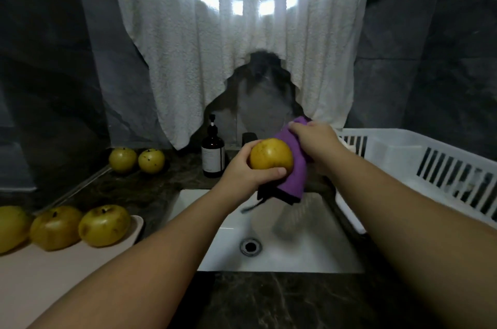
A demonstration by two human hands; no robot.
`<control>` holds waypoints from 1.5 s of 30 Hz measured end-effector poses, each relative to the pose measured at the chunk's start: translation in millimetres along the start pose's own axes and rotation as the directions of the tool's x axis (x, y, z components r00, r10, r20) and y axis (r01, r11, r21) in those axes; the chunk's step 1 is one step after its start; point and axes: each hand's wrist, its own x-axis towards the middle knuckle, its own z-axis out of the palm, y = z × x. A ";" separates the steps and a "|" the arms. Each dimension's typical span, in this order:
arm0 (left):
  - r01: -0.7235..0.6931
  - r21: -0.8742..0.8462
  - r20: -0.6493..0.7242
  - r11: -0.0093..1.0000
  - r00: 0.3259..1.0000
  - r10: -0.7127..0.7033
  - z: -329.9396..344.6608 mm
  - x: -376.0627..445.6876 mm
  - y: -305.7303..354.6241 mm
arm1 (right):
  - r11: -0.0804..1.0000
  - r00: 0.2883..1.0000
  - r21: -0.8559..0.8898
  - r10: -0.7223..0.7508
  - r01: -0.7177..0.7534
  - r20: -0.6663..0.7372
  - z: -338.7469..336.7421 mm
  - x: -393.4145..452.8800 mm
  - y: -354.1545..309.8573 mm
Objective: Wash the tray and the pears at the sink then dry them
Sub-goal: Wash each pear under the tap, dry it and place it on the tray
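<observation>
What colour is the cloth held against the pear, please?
The cloth is purple with a dark edge, seen in the head view.

smooth, slightly glossy yellow pear (pixel 271 154) against a soft purple cloth (pixel 293 170); glossy white ceramic sink (pixel 285 258) with metal drain (pixel 250 246); dark veined stone counter (pixel 269 301); white slatted plastic basket (pixel 430 167); rough white towel (pixel 242 59).

A home kitchen or washroom corner: a white rectangular sink (pixel 282 245) with a round drain (pixel 250 246) is sunk into a dark marble-patterned worktop (pixel 269 299), dark stone-look walls behind. A brown pump soap bottle (pixel 213 155) stands at the worktop's back edge, a white slatted plastic basket (pixel 430 167) on its right side, and a white towel (pixel 242 41) hangs above (covering a lit window or mirror, hard to tell which)
</observation>
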 end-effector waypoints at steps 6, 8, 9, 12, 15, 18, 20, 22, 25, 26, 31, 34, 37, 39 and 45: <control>0.099 -0.116 -0.051 0.988 0.993 -0.106 -17.7 2.3 -30.9 | 0.840 0.970 0.513 0.056 -0.175 0.238 29.1 -8.2 45.7; 0.123 -0.141 -0.031 0.982 0.991 -0.129 -17.1 3.4 -41.3 | 0.964 0.982 0.259 -0.103 0.060 0.156 33.0 -12.1 59.5; 0.131 -0.165 -0.018 0.978 0.991 -0.135 -15.5 6.0 -47.0 | 0.977 0.974 0.109 -0.195 0.184 0.110 33.8 -13.0 66.7; 0.127 -0.176 -0.007 0.976 0.991 -0.130 -7.3 11.4 -59.9 | 0.945 0.936 0.056 -0.326 0.321 0.131 39.8 -15.6 80.1; 0.088 -0.140 -0.024 0.986 0.995 -0.093 0.7 14.9 -77.1 | 0.936 0.906 0.017 -0.345 0.352 0.245 54.2 -17.5 92.6; 0.004 -0.054 -0.082 0.999 0.997 -0.009 3.2 12.0 -93.9 | 0.920 0.902 -0.030 -0.377 0.392 0.208 64.1 -17.1 108.6; -0.003 0.023 -0.119 1.000 0.993 0.005 0.5 8.3 -94.3 | 0.953 0.969 0.281 -0.169 0.114 0.179 71.5 -14.7 118.7; 0.016 0.112 -0.114 0.994 0.994 -0.003 -5.4 7.9 -90.2 | 0.774 0.912 0.507 0.218 -0.379 0.348 76.0 -14.3 125.3; 0.026 0.307 -0.073 0.951 0.997 -0.004 -12.9 10.6 -87.0 | 0.779 0.908 0.482 0.267 -0.401 0.324 81.5 -11.3 124.2; 0.025 0.363 -0.078 0.932 0.997 0.003 -14.5 11.2 -86.3 | 0.850 0.960 0.469 0.136 -0.240 0.243 81.0 -11.2 122.2; -0.021 0.514 -0.088 0.857 0.993 0.078 -9.5 7.3 -84.5 | 0.955 0.943 0.168 -0.273 0.243 0.191 77.4 -19.0 122.9; -0.066 0.478 -0.093 0.876 0.988 0.125 -9.2 3.6 -86.7 | 0.917 0.958 0.388 -0.026 -0.090 0.285 75.0 -20.4 119.3; -0.043 0.469 -0.080 0.882 0.993 0.091 -10.7 4.3 -88.4 | 0.866 0.924 0.404 0.148 -0.294 0.353 73.6 -19.3 114.4; -0.029 0.519 -0.069 0.854 0.995 0.075 -10.9 6.5 -88.6 | 0.969 0.971 0.248 -0.063 0.003 0.232 75.2 -20.8 117.3; -0.016 0.505 -0.076 0.863 0.995 0.063 -9.9 3.5 -87.2 | 0.935 0.965 0.346 -0.020 -0.074 0.260 77.2 -17.8 129.9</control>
